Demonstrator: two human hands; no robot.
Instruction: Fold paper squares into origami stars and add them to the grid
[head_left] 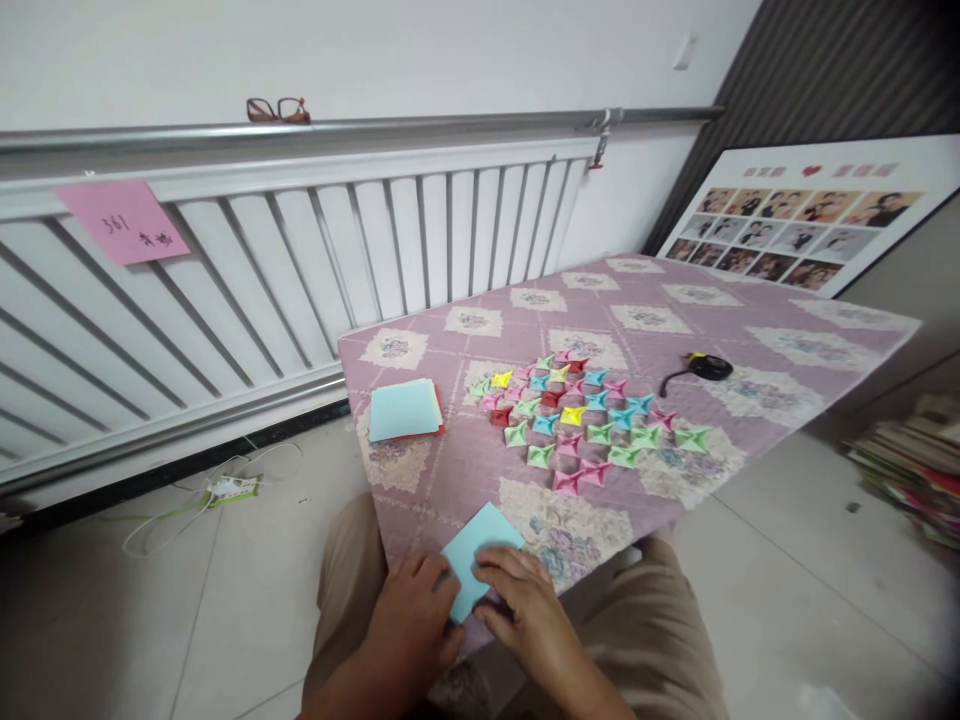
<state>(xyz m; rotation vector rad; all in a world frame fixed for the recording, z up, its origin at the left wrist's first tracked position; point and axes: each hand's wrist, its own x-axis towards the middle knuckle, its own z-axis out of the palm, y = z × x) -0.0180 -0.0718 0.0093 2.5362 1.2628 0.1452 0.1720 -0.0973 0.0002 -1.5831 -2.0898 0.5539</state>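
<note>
A light blue square of paper (pixel 474 545) lies at the table's near corner, turned like a diamond. My left hand (pixel 416 610) grips its left edge, fingers curled and the thumb near the bottom corner. At the right side, my right hand (pixel 521 605) has its fingers over the sheet and the thumb low by its edge. The hands cover the lower edges, so any fold there is hidden. Beyond them stand rows of small folded paper pieces (pixel 574 415) in pink, green, blue, yellow and red. A stack of paper squares (pixel 405 410), blue on top, sits to the left.
A patterned purple cloth covers the table (pixel 465 465). A coiled black cable (pixel 709 367) rests on the right. Behind is a white radiator (pixel 442 235) with a pink note (pixel 124 222); glasses (pixel 278 110) lie on the pipe above. A photo board (pixel 817 220) leans at the far right.
</note>
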